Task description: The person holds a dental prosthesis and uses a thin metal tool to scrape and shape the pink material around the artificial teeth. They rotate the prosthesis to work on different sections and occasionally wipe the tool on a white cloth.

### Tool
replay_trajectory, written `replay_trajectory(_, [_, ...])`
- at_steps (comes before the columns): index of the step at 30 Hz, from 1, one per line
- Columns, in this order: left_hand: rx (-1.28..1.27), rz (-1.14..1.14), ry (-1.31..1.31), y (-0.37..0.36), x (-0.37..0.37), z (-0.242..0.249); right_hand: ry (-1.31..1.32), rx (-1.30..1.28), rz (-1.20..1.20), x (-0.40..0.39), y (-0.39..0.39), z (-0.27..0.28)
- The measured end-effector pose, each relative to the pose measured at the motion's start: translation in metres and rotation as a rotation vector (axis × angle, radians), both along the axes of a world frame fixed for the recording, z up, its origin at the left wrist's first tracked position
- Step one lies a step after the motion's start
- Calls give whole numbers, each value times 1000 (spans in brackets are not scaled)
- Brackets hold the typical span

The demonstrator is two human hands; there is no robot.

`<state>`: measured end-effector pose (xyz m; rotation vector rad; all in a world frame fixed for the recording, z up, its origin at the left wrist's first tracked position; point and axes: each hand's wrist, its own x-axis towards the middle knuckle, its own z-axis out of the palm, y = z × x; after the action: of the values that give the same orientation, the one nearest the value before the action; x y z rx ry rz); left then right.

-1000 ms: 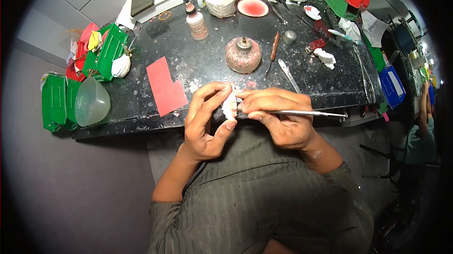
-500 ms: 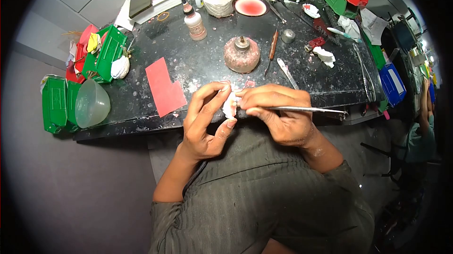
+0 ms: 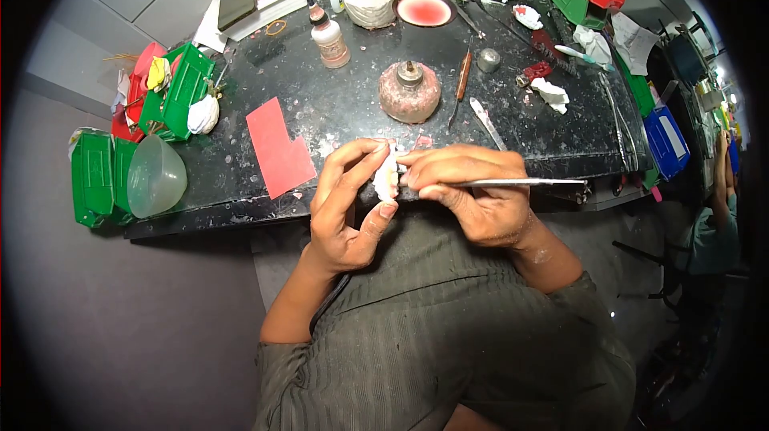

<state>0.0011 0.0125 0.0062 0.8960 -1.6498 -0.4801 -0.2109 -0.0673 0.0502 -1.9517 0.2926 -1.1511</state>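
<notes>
Between the thumb and fingers of my left hand (image 3: 340, 219) is a small white dental cast (image 3: 385, 180) with pinkish patches, held at the bench's front edge. My right hand (image 3: 481, 199) is closed pen-style around a slim metal dental carver (image 3: 533, 183). Its shaft points out to the right, while the working tip by the cast is hidden behind my fingers. Just beyond my hands stands a pink-stained glass spirit lamp (image 3: 409, 98). A notched sheet of red wax (image 3: 280, 151) lies to the left of my left hand.
A wooden-handled wax knife (image 3: 464, 77) and a pale spatula (image 3: 487, 123) lie beyond my right hand. Further back are a bottle (image 3: 330, 45) and a dish of red material (image 3: 426, 10). Green bins (image 3: 94, 179) and a translucent bowl (image 3: 157, 177) stand left. Another person's arm (image 3: 722, 163) shows far right.
The cast has turned slightly in my left fingers and shifted a little left. The far end of the carver has risen slightly. Both hands keep their grip.
</notes>
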Motion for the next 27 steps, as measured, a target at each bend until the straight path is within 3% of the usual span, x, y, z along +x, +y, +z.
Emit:
replay_trajectory(1, [10, -10, 16, 0, 0, -2, -23, 105, -11, 1, 3, -1])
replay_trajectory(4, [16, -34, 39, -1, 0, -3, 17, -22, -36, 2, 2, 0])
replay_trajectory(8, [14, -44, 42, 0, 0, -3, -38, 91, -8, 1, 2, -2])
replay_trajectory(12, [52, -39, 69, 0, 0, -2, 11, -10, -34, 2, 2, 0])
replay_trajectory(27, [54, -47, 81, 0, -1, -1, 15, 49, -34, -1, 1, 0])
